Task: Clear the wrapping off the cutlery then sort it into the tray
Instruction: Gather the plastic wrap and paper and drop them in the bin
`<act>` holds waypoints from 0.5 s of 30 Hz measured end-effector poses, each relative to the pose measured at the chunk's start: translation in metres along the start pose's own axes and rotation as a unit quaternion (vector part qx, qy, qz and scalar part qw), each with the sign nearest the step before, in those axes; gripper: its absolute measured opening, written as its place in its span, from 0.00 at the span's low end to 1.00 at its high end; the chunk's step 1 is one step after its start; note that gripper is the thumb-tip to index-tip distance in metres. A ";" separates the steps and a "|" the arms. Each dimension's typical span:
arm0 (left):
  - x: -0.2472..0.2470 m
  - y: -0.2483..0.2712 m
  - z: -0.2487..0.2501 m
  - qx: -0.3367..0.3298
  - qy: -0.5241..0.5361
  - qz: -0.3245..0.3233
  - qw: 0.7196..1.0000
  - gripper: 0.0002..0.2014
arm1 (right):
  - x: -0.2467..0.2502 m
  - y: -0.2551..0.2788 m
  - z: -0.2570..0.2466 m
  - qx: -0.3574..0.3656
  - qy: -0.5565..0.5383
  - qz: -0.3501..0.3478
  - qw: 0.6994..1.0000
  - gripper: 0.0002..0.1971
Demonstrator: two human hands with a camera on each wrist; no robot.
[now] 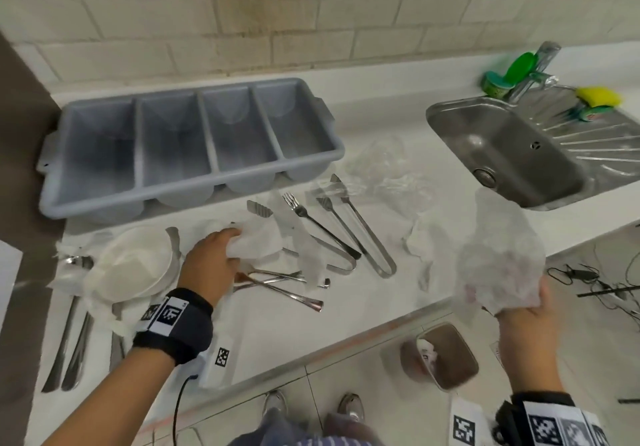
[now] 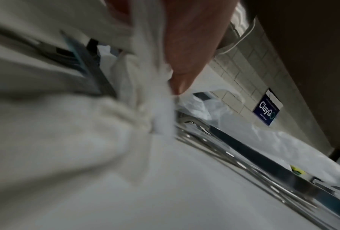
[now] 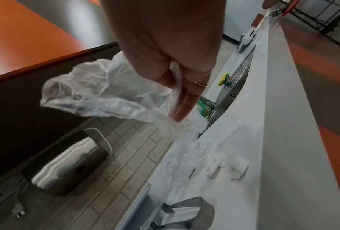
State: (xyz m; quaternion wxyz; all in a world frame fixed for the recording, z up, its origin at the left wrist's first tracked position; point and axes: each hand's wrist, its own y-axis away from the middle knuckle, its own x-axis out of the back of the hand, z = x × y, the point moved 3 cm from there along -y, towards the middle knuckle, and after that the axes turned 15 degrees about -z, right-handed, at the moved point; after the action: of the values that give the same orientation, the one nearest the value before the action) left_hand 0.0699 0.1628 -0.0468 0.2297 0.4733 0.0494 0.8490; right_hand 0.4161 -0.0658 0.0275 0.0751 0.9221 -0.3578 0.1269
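A grey cutlery tray with several bare compartments sits at the back of the white counter. In front of it lie loose tongs, a fork and spoons, partly under white paper. My left hand grips a crumpled white paper wrapping over the cutlery; its thumb presses the paper. My right hand holds a bunched clear plastic wrapping lifted above the counter's front edge, with its fingers curled round the plastic.
A steel sink with a tap, sponge and soap is at the right. A white plate and wrapped spoons lie at the left. More plastic and paper litter the counter. A bin stands on the floor below.
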 end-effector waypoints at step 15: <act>0.077 0.056 0.038 -0.062 0.187 0.190 0.962 0.15 | -0.095 -0.119 0.036 -0.107 0.458 -0.355 0.808 0.43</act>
State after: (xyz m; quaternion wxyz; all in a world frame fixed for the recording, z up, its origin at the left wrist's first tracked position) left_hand 0.0478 0.1418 0.0512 0.0797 0.2918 -0.0521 0.9517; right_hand 0.4362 0.0741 -0.0403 0.3681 0.8056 0.0589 0.4604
